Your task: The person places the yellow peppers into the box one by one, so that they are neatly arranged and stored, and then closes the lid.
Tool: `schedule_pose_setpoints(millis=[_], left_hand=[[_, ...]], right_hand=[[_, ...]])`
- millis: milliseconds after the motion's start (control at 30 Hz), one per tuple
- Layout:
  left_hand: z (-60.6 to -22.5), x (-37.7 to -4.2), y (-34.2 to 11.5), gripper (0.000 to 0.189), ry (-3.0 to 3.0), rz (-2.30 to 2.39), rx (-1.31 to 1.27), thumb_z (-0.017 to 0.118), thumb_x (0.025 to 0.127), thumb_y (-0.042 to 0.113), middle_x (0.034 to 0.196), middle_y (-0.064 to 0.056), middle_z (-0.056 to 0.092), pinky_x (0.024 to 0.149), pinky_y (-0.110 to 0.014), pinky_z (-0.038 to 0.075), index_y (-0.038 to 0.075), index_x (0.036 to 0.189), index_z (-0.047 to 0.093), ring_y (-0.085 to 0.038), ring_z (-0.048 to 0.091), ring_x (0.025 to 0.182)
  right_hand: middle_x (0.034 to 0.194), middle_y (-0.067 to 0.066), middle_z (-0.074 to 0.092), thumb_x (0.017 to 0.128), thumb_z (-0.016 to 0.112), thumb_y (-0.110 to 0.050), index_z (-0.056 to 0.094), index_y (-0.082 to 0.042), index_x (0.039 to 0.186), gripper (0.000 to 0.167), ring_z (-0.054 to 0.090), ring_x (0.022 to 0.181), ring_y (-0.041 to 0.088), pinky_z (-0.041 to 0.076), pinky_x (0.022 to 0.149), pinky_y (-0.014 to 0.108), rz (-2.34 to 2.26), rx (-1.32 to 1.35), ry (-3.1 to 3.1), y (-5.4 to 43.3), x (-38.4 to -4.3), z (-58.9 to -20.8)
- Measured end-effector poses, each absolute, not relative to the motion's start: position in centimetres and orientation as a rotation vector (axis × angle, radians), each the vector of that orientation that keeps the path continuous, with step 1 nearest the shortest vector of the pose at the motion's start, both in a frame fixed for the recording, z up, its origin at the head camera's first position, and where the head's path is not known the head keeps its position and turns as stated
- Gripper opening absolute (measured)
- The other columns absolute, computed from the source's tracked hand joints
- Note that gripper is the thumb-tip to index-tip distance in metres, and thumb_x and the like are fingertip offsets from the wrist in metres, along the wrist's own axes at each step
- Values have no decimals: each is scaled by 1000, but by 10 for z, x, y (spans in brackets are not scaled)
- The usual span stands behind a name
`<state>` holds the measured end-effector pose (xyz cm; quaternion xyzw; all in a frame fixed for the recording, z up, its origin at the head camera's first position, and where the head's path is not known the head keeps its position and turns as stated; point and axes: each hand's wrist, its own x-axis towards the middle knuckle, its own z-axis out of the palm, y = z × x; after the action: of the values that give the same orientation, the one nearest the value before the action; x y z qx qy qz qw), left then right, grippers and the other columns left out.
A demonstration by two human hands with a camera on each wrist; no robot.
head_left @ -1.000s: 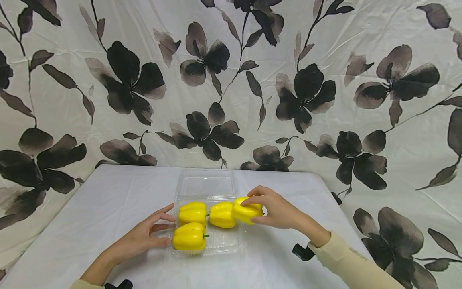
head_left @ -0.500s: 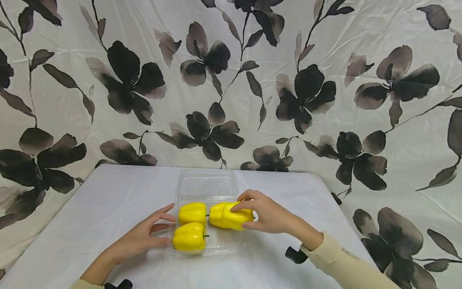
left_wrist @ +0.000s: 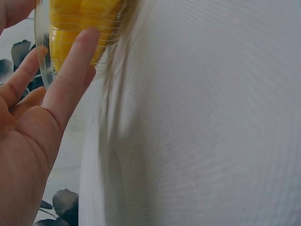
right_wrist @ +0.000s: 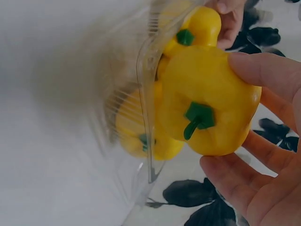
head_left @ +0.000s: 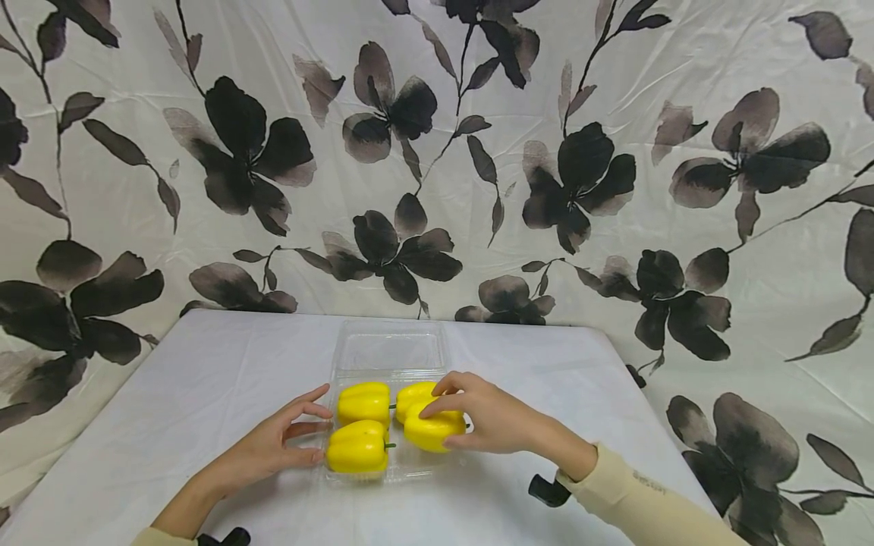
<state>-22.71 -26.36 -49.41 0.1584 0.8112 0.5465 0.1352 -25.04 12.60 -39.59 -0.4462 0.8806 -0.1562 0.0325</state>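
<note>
A backdrop (head_left: 492, 205) printed with dark flowers hangs beyond both hands. Nearer, the white table (head_left: 225, 379) spreads beneath the grip and out to either side of it. Below the grip lies the clear box (head_left: 413, 466), its lid (head_left: 391, 350) laid back beyond the grip, on the far side.

The right hand (head_left: 497, 413), coming from a cream sleeve (head_left: 642, 489), pinches one pepper between thumb and fingertips; this held pepper (head_left: 432, 434) is over the box's right half, and whether it touches the floor there cannot be told. Across from that grip, the left hand (head_left: 280, 440) is spread, its fingers against the box's left wall.

Three other yellow peppers lie in the box: the far right pepper (head_left: 413, 396) just beyond the grip and partly hidden by the held one, the far left pepper (head_left: 364, 402) to the left and beyond, and the near left pepper (head_left: 356, 447) directly left. The held pepper's green stem (right_wrist: 201, 116) points away from the left hand.
</note>
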Motion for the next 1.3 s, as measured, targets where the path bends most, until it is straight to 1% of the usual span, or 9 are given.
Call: schedule_pose_setpoints(millis=[200, 333, 433, 667, 900, 1167, 1300], left_hand=[[-494, -227, -264, 56, 2350, 1581, 494, 86, 91, 26, 178, -12, 11, 104, -48, 58, 10, 137, 56, -53, 47, 143], [-495, -227, -265, 57, 2342, 1584, 505, 85, 92, 26, 179, -12, 10, 103, -43, 59, 10, 137, 56, -53, 46, 144], [-495, -227, -265, 56, 2338, 1586, 502, 85, 92, 26, 179, -12, 10, 103, -45, 59, 10, 137, 56, -53, 46, 144], [-495, -226, -264, 56, 2344, 1587, 491, 85, 92, 26, 179, -12, 11, 106, -53, 56, 10, 137, 56, -53, 46, 144], [-496, -227, -264, 56, 2342, 1584, 503, 85, 93, 25, 179, -12, 10, 106, -52, 56, 10, 138, 56, -54, 46, 144], [-495, -227, -264, 56, 2340, 1587, 499, 85, 92, 26, 179, -13, 10, 107, -56, 55, 10, 137, 56, -54, 46, 144], [-495, -227, -264, 56, 2335, 1592, 495, 85, 92, 26, 179, -12, 10, 105, -51, 57, 10, 138, 56, -54, 45, 144]], right_hand=[[138, 4, 61, 91, 87, -23, 75, -27, 131, 42, 57, 123, 21, 54, 103, 34, -446, -1370, 2695, 120, -249, -400], [138, 2, 60, 91, 86, -24, 75, -29, 132, 42, 56, 123, 18, 53, 105, 32, -407, -1346, 2691, 117, -249, -403], [138, 2, 61, 92, 85, -24, 75, -29, 132, 41, 56, 122, 18, 53, 105, 31, -394, -1350, 2685, 116, -250, -405], [137, 1, 61, 92, 86, -24, 75, -30, 132, 42, 56, 124, 18, 52, 106, 30, -367, -1370, 2668, 115, -251, -412], [139, 0, 62, 92, 86, -24, 75, -31, 132, 42, 56, 127, 17, 51, 109, 31, -345, -1369, 2657, 114, -252, -416], [138, -1, 62, 92, 86, -22, 75, -31, 132, 42, 55, 126, 15, 50, 110, 31, -351, -1382, 2637, 113, -252, -417], [139, -1, 61, 92, 86, -22, 75, -31, 132, 42, 55, 127, 16, 50, 111, 31, -337, -1377, 2630, 112, -252, -416]])
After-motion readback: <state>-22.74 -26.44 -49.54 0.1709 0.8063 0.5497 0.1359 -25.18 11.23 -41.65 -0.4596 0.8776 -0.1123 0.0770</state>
